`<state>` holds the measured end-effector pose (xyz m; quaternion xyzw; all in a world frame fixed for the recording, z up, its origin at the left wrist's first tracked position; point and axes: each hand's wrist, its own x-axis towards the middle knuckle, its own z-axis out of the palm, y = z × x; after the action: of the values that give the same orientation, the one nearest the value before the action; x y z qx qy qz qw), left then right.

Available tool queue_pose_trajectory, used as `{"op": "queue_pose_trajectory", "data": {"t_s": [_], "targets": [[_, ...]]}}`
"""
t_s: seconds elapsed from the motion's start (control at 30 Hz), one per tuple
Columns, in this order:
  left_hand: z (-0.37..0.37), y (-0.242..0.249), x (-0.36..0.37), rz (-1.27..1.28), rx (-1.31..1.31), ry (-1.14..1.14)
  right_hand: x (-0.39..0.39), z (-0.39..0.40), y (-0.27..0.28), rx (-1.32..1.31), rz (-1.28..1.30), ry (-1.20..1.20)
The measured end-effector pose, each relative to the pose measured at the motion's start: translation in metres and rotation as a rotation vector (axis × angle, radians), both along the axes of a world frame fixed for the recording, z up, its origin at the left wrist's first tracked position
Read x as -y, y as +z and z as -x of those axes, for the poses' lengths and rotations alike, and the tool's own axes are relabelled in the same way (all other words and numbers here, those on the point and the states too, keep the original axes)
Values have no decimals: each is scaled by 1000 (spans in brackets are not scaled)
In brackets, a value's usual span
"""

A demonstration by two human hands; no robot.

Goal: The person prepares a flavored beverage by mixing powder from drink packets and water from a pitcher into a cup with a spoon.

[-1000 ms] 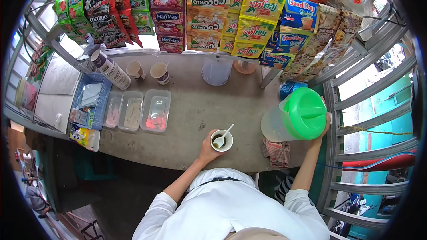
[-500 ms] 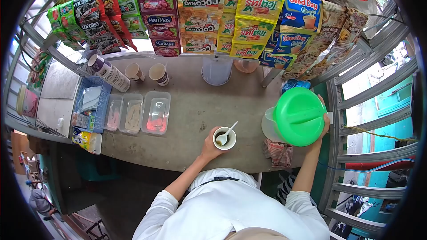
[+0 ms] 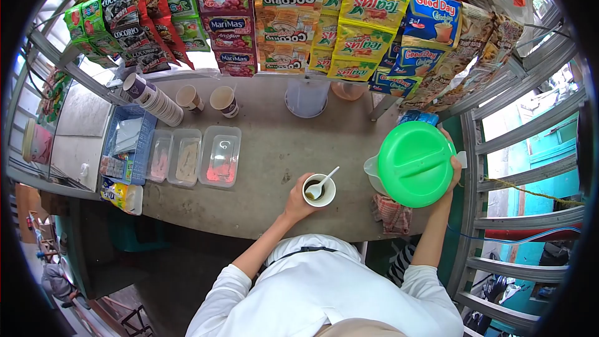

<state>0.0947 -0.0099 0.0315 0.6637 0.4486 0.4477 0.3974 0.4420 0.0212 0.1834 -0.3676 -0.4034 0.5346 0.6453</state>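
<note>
My left hand [image 3: 294, 205] grips a white paper cup [image 3: 319, 190] near the front edge of the grey counter [image 3: 274, 150]. Dark liquid fills the cup's bottom, and a white plastic spoon [image 3: 324, 181] leans in it. My right hand [image 3: 453, 171] holds the handle side of a clear plastic jug with a green lid [image 3: 413, 163]. The jug is lifted off the counter, to the right of the cup, its spout pointing left toward it.
Strips of drink sachets [image 3: 299, 19] hang across the back. Below them stand a paper cup stack [image 3: 155, 98], two single cups [image 3: 223, 101], a clear container [image 3: 306, 96], three lidded tubs [image 3: 218, 156] and a blue basket [image 3: 128, 143]. A checked cloth [image 3: 390, 213] lies by the metal grille [image 3: 524, 150].
The jug has moved left toward the cup and tipped so its lid faces up at me. My left hand and the cup have barely shifted.
</note>
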Motion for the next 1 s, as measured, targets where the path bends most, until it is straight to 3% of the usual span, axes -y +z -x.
{"op": "queue_pose_trajectory", "data": {"t_s": [0.67, 0.73, 0.8, 0.87, 0.9, 0.97, 1.0], "targets": [[26, -25, -13, 2, -50, 192, 5, -37, -13, -139, 37, -116], [26, -22, -12, 6, -30, 195, 16, -63, -33, -156, 129, -128], [26, -19, -11, 22, -39, 189, 23, -56, -23, -81, 237, -296], [30, -15, -8, 34, -24, 189, 32, -33, -5, 82, 364, -622], [32, -11, -5, 41, -16, 186, 43, -38, -1, 348, 402, -668], [42, -6, 4, -171, -21, 269, 68, -51, 6, 887, 474, -738], [52, -5, 10, -293, -38, 330, 72, -33, 35, 1040, 533, -784]]}}
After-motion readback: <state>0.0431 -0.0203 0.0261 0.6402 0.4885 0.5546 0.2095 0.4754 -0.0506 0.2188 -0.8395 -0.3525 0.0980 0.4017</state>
